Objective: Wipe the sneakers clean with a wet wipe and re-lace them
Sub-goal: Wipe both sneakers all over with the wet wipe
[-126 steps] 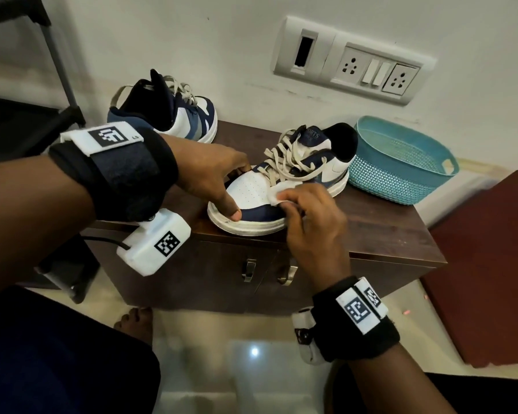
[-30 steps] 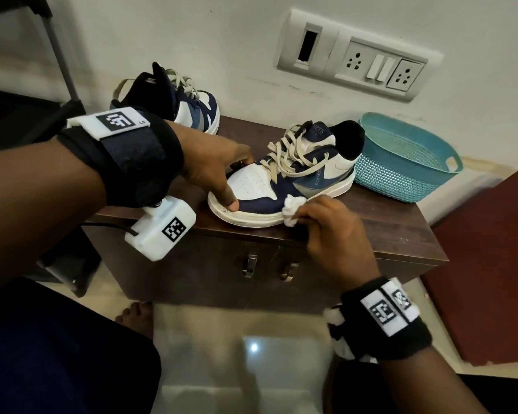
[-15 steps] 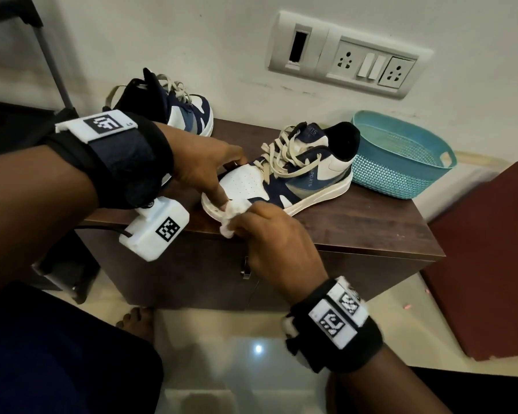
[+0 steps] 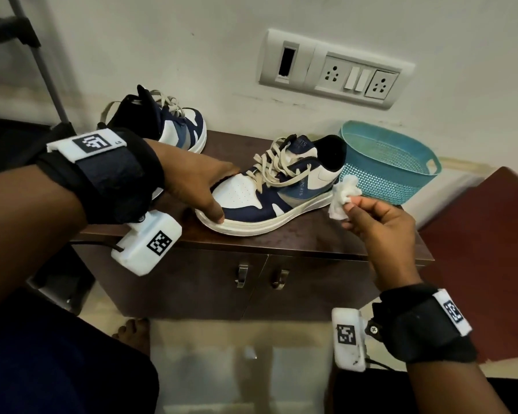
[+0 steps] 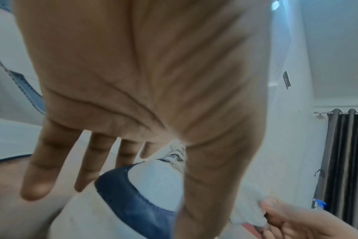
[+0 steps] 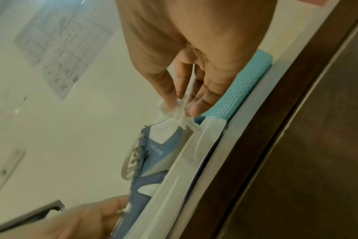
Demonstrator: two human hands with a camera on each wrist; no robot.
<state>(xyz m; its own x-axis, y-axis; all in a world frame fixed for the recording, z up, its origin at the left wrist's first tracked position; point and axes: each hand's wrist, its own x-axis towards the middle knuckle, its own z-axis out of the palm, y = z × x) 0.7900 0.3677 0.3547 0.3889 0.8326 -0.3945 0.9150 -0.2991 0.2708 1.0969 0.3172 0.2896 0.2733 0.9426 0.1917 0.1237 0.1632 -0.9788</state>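
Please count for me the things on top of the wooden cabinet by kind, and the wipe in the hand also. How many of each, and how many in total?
Sneakers: 2, the near one steadied by the left hand, the far one behind it
Teal baskets: 1
Wet wipes: 1, pinched in the right hand
Total: 4

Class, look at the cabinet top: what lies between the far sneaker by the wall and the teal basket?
In the head view, the near sneaker lies between the far sneaker and the teal basket, its heel end toward the basket.
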